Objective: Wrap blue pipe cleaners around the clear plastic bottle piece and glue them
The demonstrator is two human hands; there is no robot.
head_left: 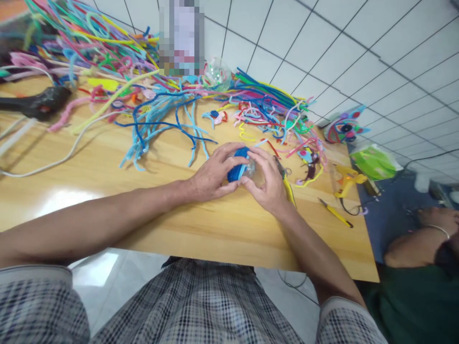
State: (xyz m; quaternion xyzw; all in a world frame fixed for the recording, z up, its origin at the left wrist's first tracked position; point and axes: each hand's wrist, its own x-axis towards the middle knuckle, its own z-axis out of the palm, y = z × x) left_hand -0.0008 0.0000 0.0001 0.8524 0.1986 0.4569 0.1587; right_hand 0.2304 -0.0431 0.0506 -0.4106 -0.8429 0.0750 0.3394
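Between both hands, just above the tabletop, is a clear plastic ball with blue chenille stems wound round it (236, 168). Its left part is blue, and a clear part shows on the right. My left hand (211, 176) is wrapped round the blue side, thumb below and fingers over the top. The fingers and thumb of my right hand (267, 180) curve round the clear side. Part of the ball is hidden by the fingers. Close beside my right hand lie yellow-handled pliers (289, 188). Light-blue chenille stems (161, 119) are spread behind my left hand.
A heap of coloured chenille stems (96, 43) covers the back left. At left is a black tool (46, 100), with a white cable (77, 148) nearby. A yellow cutter (336, 213) and yellow glue gun (346, 181) lie right. Another person's arm (412, 246) is at far right.
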